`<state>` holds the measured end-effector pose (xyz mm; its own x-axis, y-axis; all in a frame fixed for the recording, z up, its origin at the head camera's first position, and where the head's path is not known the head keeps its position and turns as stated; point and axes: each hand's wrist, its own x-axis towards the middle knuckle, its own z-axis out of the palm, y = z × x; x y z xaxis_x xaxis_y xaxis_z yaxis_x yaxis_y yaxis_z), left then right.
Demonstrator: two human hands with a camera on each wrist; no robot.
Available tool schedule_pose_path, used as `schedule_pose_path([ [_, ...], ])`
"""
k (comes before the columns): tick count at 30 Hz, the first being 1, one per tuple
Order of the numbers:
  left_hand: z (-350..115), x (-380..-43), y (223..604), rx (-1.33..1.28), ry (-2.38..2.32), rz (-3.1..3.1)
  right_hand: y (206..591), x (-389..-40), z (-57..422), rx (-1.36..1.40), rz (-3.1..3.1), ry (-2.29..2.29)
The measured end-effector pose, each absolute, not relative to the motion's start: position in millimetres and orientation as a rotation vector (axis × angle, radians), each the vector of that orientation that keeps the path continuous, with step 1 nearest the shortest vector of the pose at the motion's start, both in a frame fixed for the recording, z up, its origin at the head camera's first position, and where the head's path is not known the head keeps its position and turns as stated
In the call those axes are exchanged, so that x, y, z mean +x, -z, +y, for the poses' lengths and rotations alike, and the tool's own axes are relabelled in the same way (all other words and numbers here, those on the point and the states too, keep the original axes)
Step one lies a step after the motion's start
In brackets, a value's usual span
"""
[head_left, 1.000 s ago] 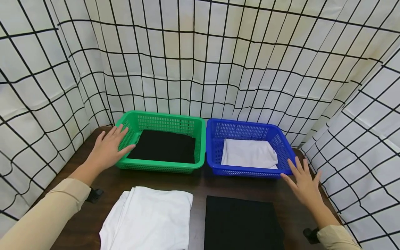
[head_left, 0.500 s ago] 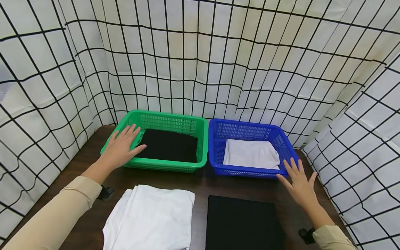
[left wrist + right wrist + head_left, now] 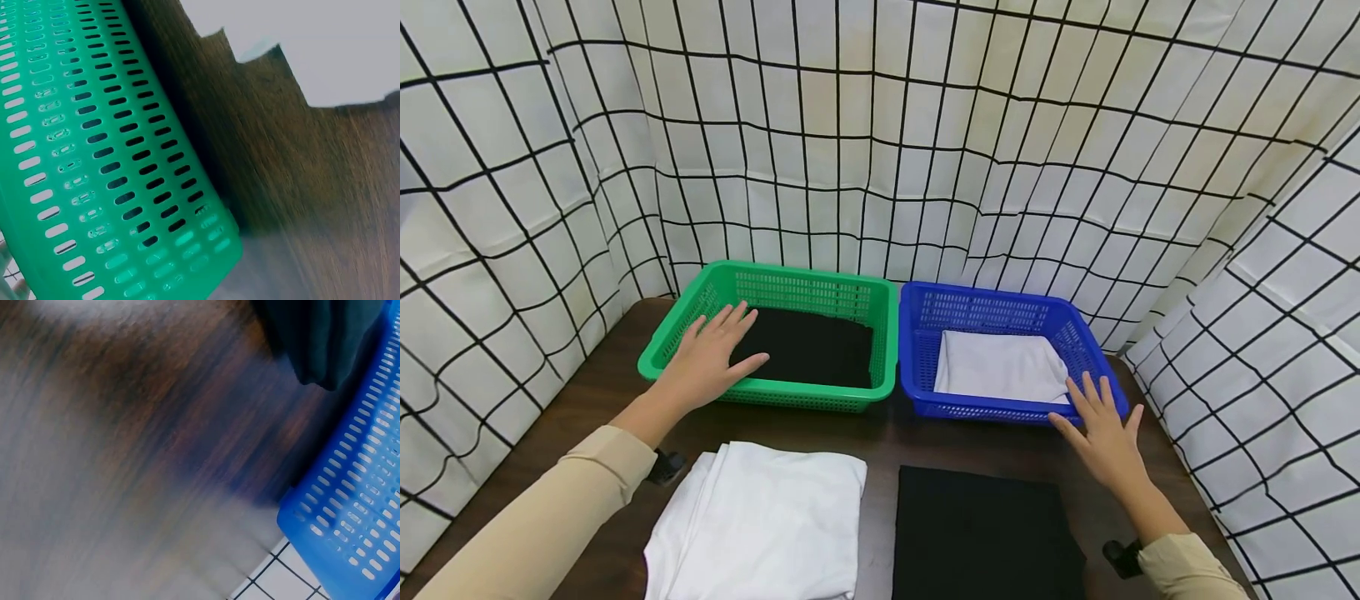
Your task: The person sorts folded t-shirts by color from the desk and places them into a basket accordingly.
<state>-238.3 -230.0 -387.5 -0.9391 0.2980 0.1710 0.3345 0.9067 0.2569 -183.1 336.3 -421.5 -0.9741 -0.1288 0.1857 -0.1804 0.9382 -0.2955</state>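
Note:
With fingers spread, my left hand (image 3: 703, 358) is over the front left corner of the green basket (image 3: 820, 396); whether it touches the rim cannot be told. A folded black cloth (image 3: 820, 346) lies inside that basket. My right hand (image 3: 1105, 442), fingers also apart, is at the front right corner of the blue basket (image 3: 981, 408), which holds a folded white cloth (image 3: 1000, 367). Neither hand grips anything. Nearer to me, a folded white cloth (image 3: 767, 525) lies on the left and a folded black cloth (image 3: 985, 533) on the right.
The dark wooden table (image 3: 880, 442) carries both baskets side by side. White curtains with a black grid (image 3: 925, 167) enclose the back and sides. Perforated walls of the green basket (image 3: 112, 156) and blue basket (image 3: 356, 506) fill parts of the wrist views.
My left hand has moved right, from the green basket's left side to over its front left corner. My right hand has shifted a little left towards the blue basket. Baskets and cloths stay in place.

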Motion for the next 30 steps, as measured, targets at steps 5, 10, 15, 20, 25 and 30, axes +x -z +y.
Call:
schedule_pose_path([
  [5,-225,-237,390,-0.509,0.429,-2.907,420,-181,331,0.235,-2.959,-0.375],
  [10,-219,-236,393,-0.535,0.439,-2.904,421,-179,326,0.27,-2.969,-0.343],
  [15,-210,-235,395,-0.556,0.455,-2.899,422,-180,322,0.292,-2.952,-0.344],
  [20,-202,-235,395,-0.582,0.469,-2.899,422,-182,318,0.317,-2.947,-0.355],
  [25,-197,-233,399,-0.588,0.456,-2.907,421,-180,315,0.331,-2.941,-0.345],
  [30,-191,-233,401,-0.599,0.469,-2.9,420,-178,313,0.346,-2.94,-0.37],
])
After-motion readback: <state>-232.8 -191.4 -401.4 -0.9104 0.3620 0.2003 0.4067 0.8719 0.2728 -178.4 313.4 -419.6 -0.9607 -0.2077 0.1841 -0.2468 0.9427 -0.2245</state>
